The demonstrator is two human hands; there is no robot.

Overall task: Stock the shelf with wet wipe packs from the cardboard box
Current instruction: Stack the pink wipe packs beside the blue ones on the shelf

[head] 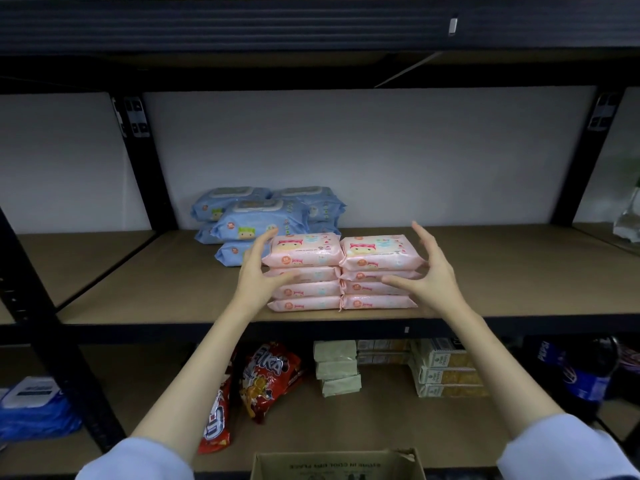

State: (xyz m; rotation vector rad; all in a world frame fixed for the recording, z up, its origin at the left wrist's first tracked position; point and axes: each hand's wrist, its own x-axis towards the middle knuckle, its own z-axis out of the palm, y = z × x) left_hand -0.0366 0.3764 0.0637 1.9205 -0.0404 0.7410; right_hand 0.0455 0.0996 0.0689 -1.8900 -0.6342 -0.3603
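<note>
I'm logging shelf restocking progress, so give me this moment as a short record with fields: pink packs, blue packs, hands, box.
pink packs: pink wet wipe packs in two side-by-side stacks, four high, at the middle shelf front edge
blue packs: blue wet wipe packs piled behind and left of the pink ones
left hand: left hand spread open at the left stack's side
right hand: right hand spread open at the right stack's side
box: cardboard box below, contents not visible

We can read "PEPSI" on the dark blue bottle (581, 372) on the lower shelf. The red snack bag (268, 379) shows the letters "UKA", and the cardboard box (337, 464) carries "STORE IN COOL DRY PLACE", seen upside down.
</note>
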